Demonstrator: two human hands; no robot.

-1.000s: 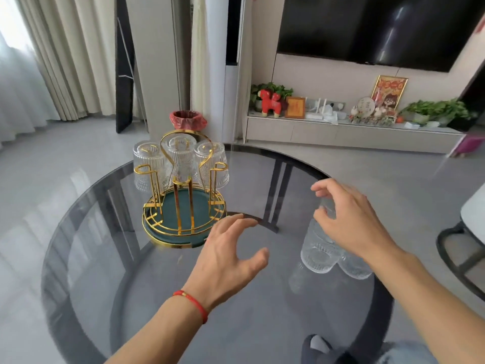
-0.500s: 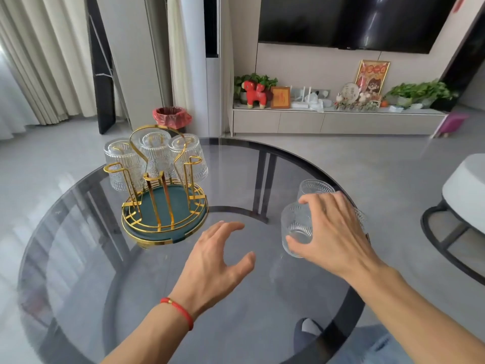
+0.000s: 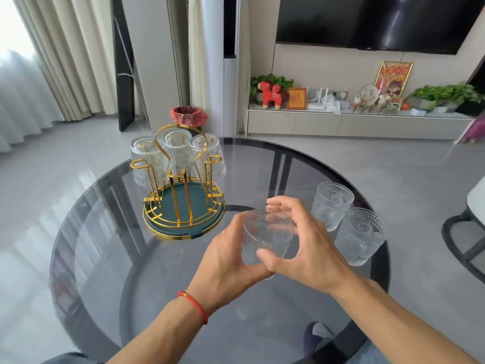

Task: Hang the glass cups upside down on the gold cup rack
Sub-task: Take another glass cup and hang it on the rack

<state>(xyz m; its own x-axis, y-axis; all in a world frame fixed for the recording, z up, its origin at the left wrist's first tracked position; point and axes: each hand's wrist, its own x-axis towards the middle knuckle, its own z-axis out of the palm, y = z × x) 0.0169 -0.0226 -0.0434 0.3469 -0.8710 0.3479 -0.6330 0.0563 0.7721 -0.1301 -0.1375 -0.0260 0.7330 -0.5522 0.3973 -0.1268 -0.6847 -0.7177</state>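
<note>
Both hands hold one glass cup (image 3: 266, 236) above the dark round tabletop (image 3: 262, 324), rim up. The left hand (image 3: 225, 261) wraps its near left side; the right hand (image 3: 307, 253) closes on it from the right, thumb across the front. The cup appears lifted clear, though the transparent tabletop makes this uncertain. Two more cups (image 3: 332, 204) (image 3: 360, 236) stand upright to the right. The gold cup rack (image 3: 183, 203) stands just beyond the left hand, three cups (image 3: 147, 161) hanging inverted on its far pegs.

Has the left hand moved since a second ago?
Yes. The left hand was open over the table near the rack's front edge; it has since swung right, away from the rack, and closed on the cup the right hand holds.
</note>
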